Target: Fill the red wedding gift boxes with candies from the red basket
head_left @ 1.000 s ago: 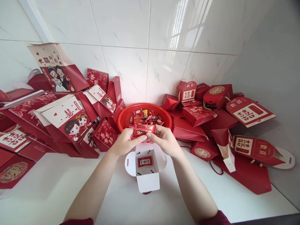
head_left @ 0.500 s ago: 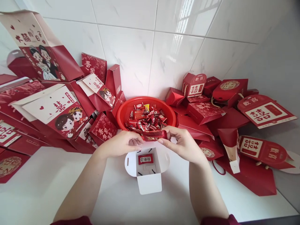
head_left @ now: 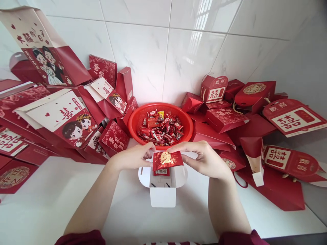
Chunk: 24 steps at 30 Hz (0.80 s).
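Observation:
Between my two hands, a flat red packet with gold print point(head_left: 167, 160) hangs over a small white box point(head_left: 162, 197). My right hand point(head_left: 204, 158) pinches the packet along its right and upper edge. At its left edge, my left hand point(head_left: 139, 156) has its fingers bent and closed on it. The box stands with its flaps spread outward. Inside it lies a small red-and-white packet point(head_left: 161, 172), partly hidden by the one I hold. Just behind my hands sits a red plastic basket point(head_left: 189, 131) holding many wrapped sweets point(head_left: 163, 127).
Red wedding gift boxes crowd the left side, among them a tall cream-and-red box point(head_left: 71, 66) and one with a cartoon couple point(head_left: 63, 117). More red boxes point(head_left: 226, 119) lie heaped on the right. A white tiled wall point(head_left: 140, 54) rises behind the white table point(head_left: 120, 211).
The red packet has tipped from nearly edge-on to showing its gold-printed face, and has come slightly lower over the white box. Both hands still hold it. The view has shifted a little.

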Each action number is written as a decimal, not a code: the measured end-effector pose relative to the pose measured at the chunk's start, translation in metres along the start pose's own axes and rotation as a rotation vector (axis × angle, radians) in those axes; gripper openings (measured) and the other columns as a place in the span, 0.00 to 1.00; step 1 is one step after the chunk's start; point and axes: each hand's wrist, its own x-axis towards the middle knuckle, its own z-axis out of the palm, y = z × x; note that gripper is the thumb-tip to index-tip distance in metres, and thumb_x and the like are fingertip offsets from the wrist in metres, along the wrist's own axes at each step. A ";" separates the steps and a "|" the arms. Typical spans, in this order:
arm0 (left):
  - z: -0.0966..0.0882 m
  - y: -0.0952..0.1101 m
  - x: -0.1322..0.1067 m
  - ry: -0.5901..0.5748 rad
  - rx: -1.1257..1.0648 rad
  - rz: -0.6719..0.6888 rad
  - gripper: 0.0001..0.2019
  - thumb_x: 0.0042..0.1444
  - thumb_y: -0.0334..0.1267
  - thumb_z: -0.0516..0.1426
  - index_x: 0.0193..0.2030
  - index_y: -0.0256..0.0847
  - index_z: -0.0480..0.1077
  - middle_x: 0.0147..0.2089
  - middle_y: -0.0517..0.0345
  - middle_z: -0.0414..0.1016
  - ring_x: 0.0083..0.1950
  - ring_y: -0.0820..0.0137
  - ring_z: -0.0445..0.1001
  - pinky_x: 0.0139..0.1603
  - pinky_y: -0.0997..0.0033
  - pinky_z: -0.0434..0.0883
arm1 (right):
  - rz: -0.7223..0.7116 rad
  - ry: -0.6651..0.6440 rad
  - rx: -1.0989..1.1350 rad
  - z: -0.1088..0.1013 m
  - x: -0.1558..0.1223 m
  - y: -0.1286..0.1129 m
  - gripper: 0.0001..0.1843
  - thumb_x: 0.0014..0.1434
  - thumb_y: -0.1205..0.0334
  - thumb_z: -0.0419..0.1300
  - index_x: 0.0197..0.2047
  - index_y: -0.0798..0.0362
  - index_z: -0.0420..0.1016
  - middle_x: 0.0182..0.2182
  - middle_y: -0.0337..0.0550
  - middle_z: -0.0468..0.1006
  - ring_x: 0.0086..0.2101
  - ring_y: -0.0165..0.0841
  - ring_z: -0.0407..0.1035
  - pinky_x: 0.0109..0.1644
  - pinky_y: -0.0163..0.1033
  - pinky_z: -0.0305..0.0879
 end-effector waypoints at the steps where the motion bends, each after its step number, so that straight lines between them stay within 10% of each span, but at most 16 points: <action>1: 0.000 0.000 0.000 0.006 0.016 -0.004 0.16 0.49 0.41 0.62 0.44 0.44 0.65 0.39 0.57 0.76 0.39 0.63 0.75 0.34 0.72 0.69 | -0.013 -0.013 -0.014 -0.001 0.000 -0.001 0.21 0.63 0.68 0.55 0.56 0.42 0.76 0.49 0.39 0.79 0.50 0.39 0.74 0.54 0.47 0.72; 8: -0.001 -0.011 0.005 -0.020 0.039 0.030 0.18 0.48 0.38 0.63 0.45 0.44 0.65 0.41 0.58 0.75 0.41 0.65 0.75 0.39 0.71 0.69 | 0.190 -0.393 -0.276 0.006 0.004 0.012 0.20 0.64 0.69 0.52 0.53 0.44 0.77 0.48 0.40 0.80 0.48 0.39 0.74 0.52 0.44 0.69; 12: -0.004 -0.005 0.003 0.007 0.041 0.055 0.13 0.51 0.39 0.61 0.43 0.43 0.67 0.38 0.59 0.76 0.39 0.66 0.76 0.39 0.71 0.70 | 0.394 -0.268 -0.489 0.007 0.004 0.030 0.18 0.65 0.64 0.52 0.57 0.50 0.73 0.50 0.48 0.79 0.48 0.43 0.73 0.50 0.45 0.67; 18: -0.009 -0.006 0.009 0.408 0.130 0.171 0.14 0.56 0.46 0.58 0.46 0.43 0.71 0.49 0.55 0.75 0.50 0.63 0.73 0.51 0.66 0.69 | 0.475 -0.183 -0.583 -0.004 0.003 0.041 0.19 0.67 0.62 0.50 0.58 0.51 0.70 0.51 0.50 0.78 0.50 0.44 0.72 0.50 0.43 0.65; 24: -0.010 -0.033 0.026 0.314 0.421 0.144 0.16 0.55 0.52 0.59 0.45 0.45 0.75 0.46 0.57 0.77 0.54 0.58 0.70 0.68 0.50 0.48 | 0.524 -0.135 -0.641 -0.001 0.010 0.039 0.15 0.68 0.61 0.49 0.48 0.53 0.74 0.41 0.51 0.81 0.42 0.43 0.74 0.41 0.40 0.63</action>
